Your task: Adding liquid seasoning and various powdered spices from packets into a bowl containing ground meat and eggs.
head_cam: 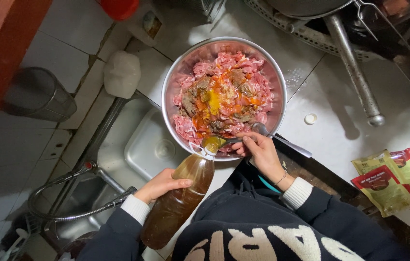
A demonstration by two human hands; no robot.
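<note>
Partly obscured: the base of the oil bottle (178, 200) sits against the person's dark sleeve and torso, so its bottom end cannot be made out. The bottle mouth meets the spoon (214, 142) at the bowl's near rim; whether oil is flowing at this instant is not resolvable. A second spoon-like metal utensil (282, 140) runs behind the right hand, its bowl end at the rim and its handle out over the counter; how it is supported cannot be told. Top of view: the wok and its long metal handle (355, 72) are cut off by the picture edge, as is a red object at top left.

Left hand (159, 186): closed around the mid-body of the bottle, fingers wrapped over, thumb on top. Bottle tilted, neck up toward the bowl, amber liquid inside.

Right hand (262, 152): fingers curled, pinching the spoon's handle; spoon bowl holds yellowish liquid, just under the bottle mouth.

Steel bowl (176, 82): on the tiled counter beside the sink (154, 147), filled with pink raw meat pieces topped with orange, yellow and brown seasoning, unmixed.

Nearby: small white cap (311, 118) on the counter right of the bowl; seasoning packets (388, 181) further right; white bag (122, 73) left of the bowl.
</note>
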